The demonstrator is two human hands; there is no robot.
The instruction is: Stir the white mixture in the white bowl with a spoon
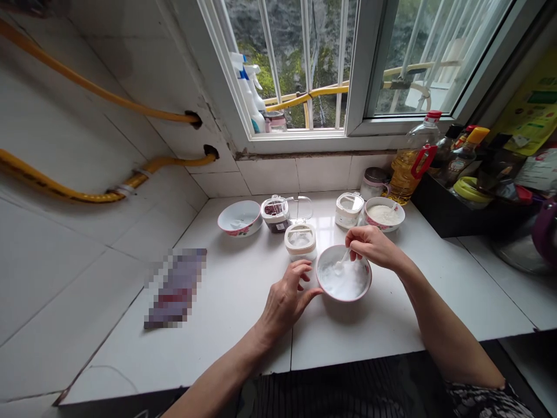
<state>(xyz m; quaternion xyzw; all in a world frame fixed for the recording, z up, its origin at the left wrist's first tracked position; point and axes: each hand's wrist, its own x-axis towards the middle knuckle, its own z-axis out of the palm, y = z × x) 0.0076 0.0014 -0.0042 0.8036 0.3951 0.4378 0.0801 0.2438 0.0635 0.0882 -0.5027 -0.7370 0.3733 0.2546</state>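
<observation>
the left hand (287, 299) is not clenched on anything: its fingers curl loosely, the thumb at the left rim of the powder bowl (332, 254), whether pressing or barely touching i cannot tell. with so light a hold, a hard push from the spoon could make that bowl slide or turn on the smooth counter (348, 331). the right hand (369, 247) pinches a small white spoon (342, 263) by its handle over the bowl's far side, the tip in the white powder (346, 284); a quick flick could throw powder over the rim, and a slack pinch could let the spoon drop in.

the clear jar (300, 247) just behind and left of the powder bowl leaves the left fingers little room; a sideways nudge could shove it. behind that jar stand a dark-filled jar (275, 217) and, further left of the powder bowl, a wide bowl (230, 230). beyond the right hand, behind the powder bowl, are another small jar (348, 216) and a bowl of pale meal (397, 225), which the right wrist could clip if lifted back carelessly. farther behind and right of the powder bowl stand an oil bottle (404, 174) and a black box (448, 215) of bottles.
</observation>
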